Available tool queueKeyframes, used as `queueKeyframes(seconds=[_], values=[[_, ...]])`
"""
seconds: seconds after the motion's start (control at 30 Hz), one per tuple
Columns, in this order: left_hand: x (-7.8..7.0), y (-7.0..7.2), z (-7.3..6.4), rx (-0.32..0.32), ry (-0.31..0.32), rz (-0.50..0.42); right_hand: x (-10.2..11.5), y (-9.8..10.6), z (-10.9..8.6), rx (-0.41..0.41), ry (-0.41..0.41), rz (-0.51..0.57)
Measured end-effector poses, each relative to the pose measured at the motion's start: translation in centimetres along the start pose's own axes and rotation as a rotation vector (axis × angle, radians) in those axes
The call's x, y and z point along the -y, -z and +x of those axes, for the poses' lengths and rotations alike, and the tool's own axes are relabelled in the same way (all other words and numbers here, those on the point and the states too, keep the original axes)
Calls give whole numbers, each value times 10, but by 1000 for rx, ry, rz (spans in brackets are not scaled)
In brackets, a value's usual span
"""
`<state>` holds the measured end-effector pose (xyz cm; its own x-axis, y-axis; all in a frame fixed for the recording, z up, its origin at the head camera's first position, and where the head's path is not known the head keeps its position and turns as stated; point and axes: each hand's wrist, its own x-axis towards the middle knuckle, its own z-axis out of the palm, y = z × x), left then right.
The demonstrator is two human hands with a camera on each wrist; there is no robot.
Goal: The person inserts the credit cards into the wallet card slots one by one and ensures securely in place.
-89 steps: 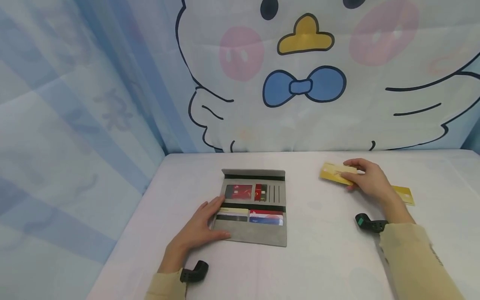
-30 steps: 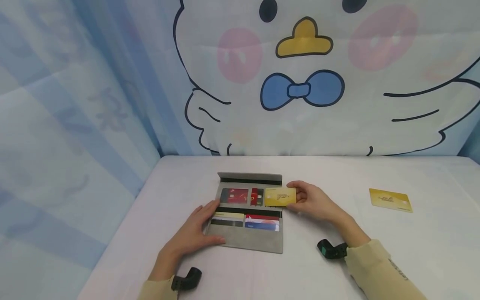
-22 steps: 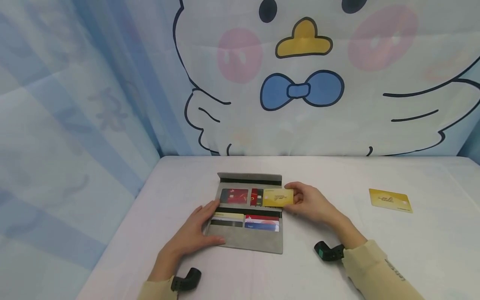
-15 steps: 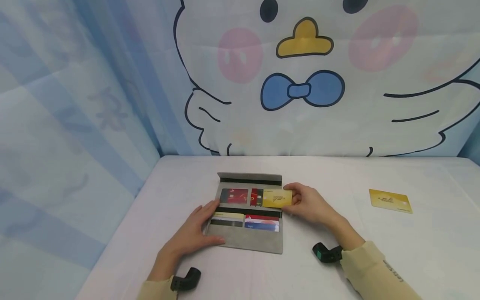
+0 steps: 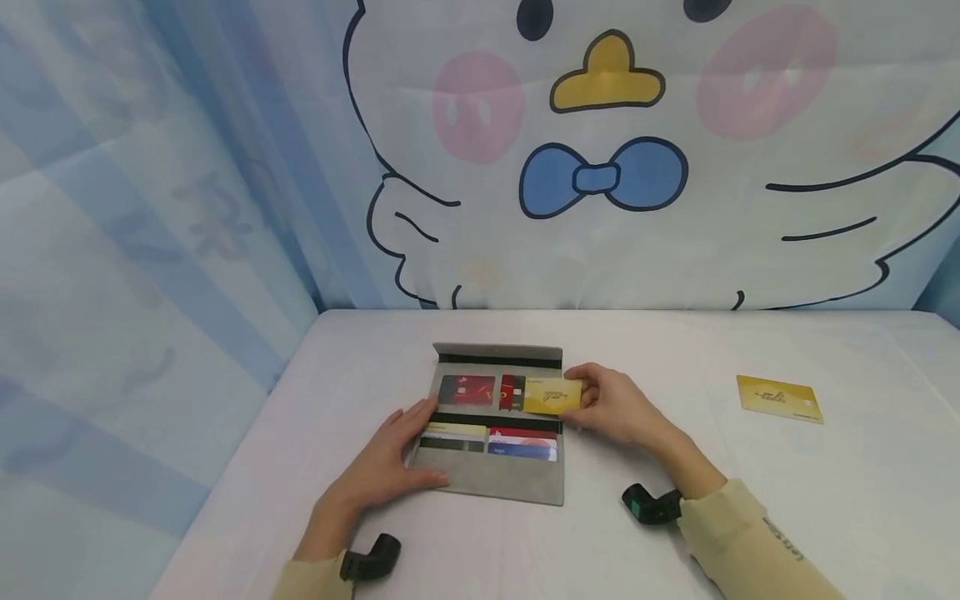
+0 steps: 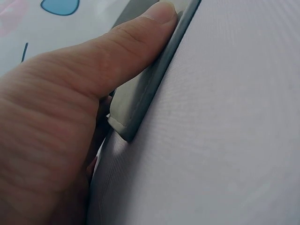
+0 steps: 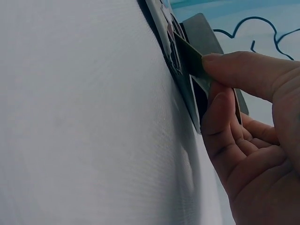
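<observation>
A grey card wallet (image 5: 502, 482) lies unfolded on the table, left of centre in the head view. My left hand (image 5: 390, 462) rests on its left side, thumb laid over the lower front part and fingers along the left edge. Between thumb and fingers, my right hand (image 5: 618, 408) pinches a yellow bank card (image 5: 546, 397) by its right end. The card overlaps the slots at the upper right of the wallet; in the right wrist view, the card (image 7: 191, 56) stands at a slant to the wallet. Red and dark cards (image 5: 474, 390) fill slots beside it.
A second yellow card (image 5: 780, 398) lies to the right on the white tablecloth (image 5: 840, 500). More cards (image 5: 522, 444) sit in the wallet's lower slots. A cartoon-printed curtain (image 5: 600, 250) hangs behind the table, with blue-white cloth (image 5: 150, 333) on the left.
My right hand has carried the yellow card leftward from the table's right side to the wallet, then shifted slightly further left. The left hand has stayed on the wallet.
</observation>
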<state>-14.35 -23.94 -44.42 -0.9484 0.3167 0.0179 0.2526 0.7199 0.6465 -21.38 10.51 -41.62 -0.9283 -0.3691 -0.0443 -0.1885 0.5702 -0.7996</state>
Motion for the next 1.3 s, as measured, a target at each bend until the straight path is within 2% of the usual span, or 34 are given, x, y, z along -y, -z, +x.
queueKeyframes(seconds=[0.27,0.67,1.03,1.3], values=[[-2,1,0,8,21,-2,-6,-2,2,15,9,47],[-2,1,2,19,6,-21,-4,-3,2,-54,-12,1],[-3,1,2,17,30,-16,-6,-2,5,13,21,42],[-3,1,-1,21,61,-34,-10,1,13,87,91,59]])
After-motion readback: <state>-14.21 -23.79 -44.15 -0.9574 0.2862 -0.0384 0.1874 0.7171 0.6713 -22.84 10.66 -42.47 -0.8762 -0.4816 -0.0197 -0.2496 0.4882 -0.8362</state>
